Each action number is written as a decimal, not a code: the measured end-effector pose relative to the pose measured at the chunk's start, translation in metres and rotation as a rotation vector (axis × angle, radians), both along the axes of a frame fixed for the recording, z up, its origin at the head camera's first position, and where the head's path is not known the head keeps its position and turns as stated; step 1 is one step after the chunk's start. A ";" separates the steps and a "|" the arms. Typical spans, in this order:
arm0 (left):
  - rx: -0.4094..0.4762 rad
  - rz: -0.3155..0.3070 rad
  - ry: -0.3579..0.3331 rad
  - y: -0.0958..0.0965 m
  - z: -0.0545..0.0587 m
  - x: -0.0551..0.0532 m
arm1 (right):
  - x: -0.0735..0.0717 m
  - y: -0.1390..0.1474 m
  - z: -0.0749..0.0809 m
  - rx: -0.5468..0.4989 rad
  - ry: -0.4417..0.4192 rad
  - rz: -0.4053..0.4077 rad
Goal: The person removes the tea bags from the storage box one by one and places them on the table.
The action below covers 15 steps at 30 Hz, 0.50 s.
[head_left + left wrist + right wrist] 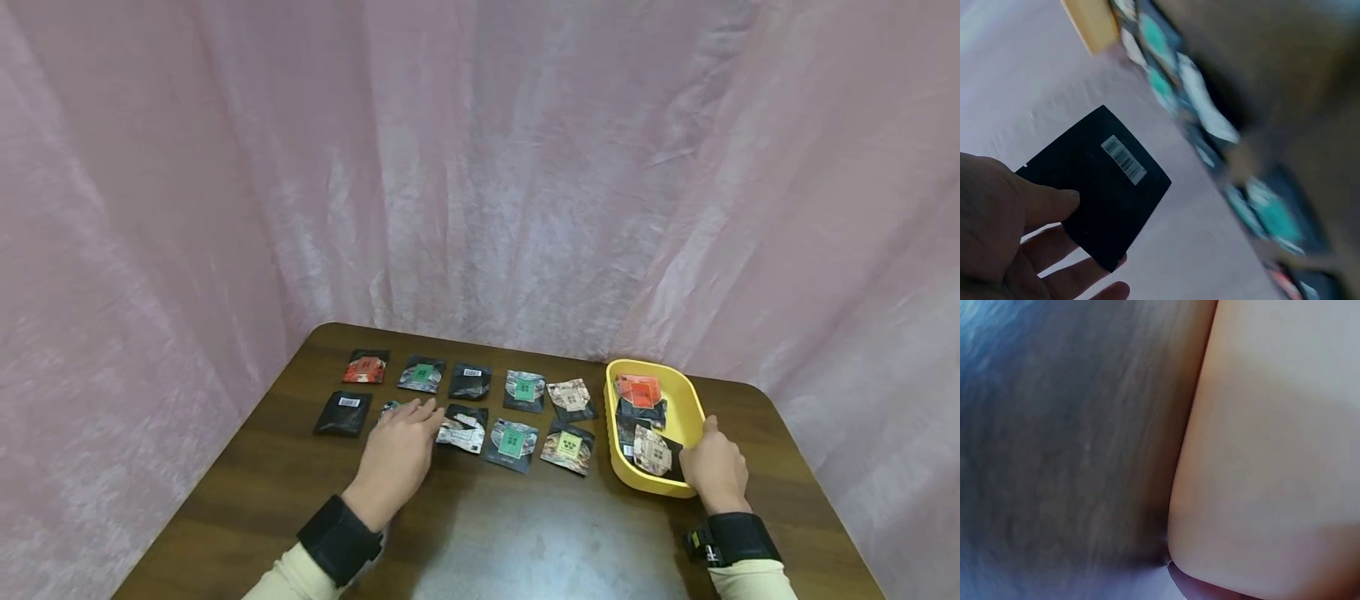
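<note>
My left hand is over the left part of the rows of packets. In the left wrist view it pinches a small black packet between thumb and fingers, the barcode label facing that camera. The head view hides this packet behind the hand. Just beyond the knuckles, another packet peeks out, mostly covered. At the near right corner of a yellow basket, my right hand grips the rim. Inside lie several packets, among them a red-labelled one and a beige-labelled one. Blurred skin fills much of the right wrist view.
Two rows of flat packets lie on the brown wooden table, including a red one, a green-labelled one and a yellow-labelled one. A black packet lies at the left end. Pink curtains hang behind the table.
</note>
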<state>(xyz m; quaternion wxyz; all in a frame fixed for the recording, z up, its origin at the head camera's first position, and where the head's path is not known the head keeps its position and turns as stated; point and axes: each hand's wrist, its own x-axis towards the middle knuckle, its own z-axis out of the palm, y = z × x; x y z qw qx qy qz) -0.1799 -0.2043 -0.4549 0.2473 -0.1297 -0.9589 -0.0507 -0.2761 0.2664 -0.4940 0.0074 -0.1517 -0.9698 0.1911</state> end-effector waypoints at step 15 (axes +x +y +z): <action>0.077 0.284 -0.138 -0.123 -0.035 0.082 | -0.001 0.000 0.001 0.024 0.012 0.023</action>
